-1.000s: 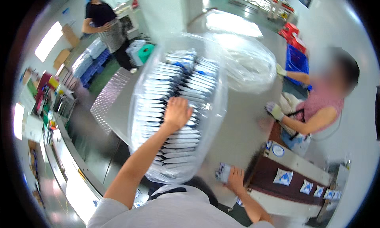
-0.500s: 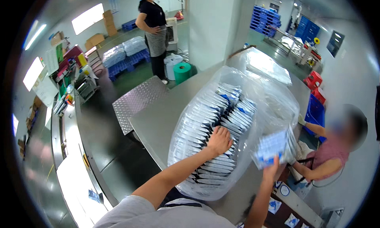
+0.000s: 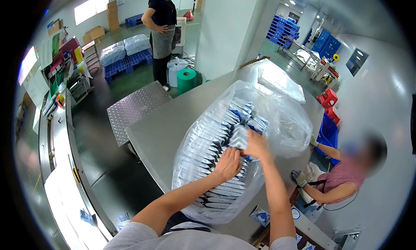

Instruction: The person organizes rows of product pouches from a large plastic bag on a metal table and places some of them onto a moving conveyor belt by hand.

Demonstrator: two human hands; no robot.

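Note:
A large clear plastic bag (image 3: 184, 163) lies open on the metal table, with two rows of silver-white and blue packets (image 3: 200, 147) standing on edge inside it. My right hand (image 3: 257, 145) reaches into the bag, closed on a small stack of packets (image 3: 238, 136) that leans over the right-hand row. Just below that stack, my left hand (image 3: 228, 164) presses on the packets, its fingers bent and close together. My hands nearly touch. The right row is partly hidden by my hands and the stack.
The metal table (image 3: 151, 141) also bears a filled clear bag (image 3: 279, 78) at its far end. A loose blue-and-white packet (image 3: 260, 216) lies near its front. On the right, a co-worker's gloved hand (image 3: 299, 177) is close to the edge. A conveyor (image 3: 65, 180) runs along the left.
My right hand has brought the stack of packets from the co-worker's side leftward into the bag. The co-worker's hand is now apart from it. My left hand's fingers have drawn together.

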